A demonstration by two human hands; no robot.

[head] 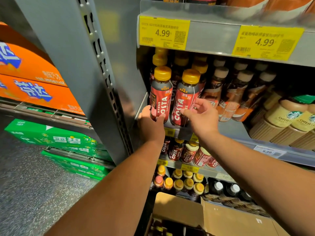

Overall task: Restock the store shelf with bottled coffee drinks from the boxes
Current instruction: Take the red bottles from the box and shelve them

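Two red Costa coffee bottles with yellow caps stand at the front left of the shelf (235, 129). My left hand (150, 125) grips the base of the left bottle (161, 96), thumb on its left side and fingers across its label. My right hand (202, 116) hovers at the right bottle (185, 99) with its fingers spread and loosely bent; the thumb touches the label. More yellow-capped bottles stand in rows behind. An open cardboard box (179, 208) with dark bottles inside sits below, at the foot of the shelves.
Brown-capped coffee bottles (238, 92) and Starbucks jars (288, 120) fill the shelf to the right. Yellow 4.99 price tags (163, 32) hang on the shelf above. A grey upright post (105, 82) bounds the left side. Orange (34, 79) and green (51, 137) drink cases are stacked at left.
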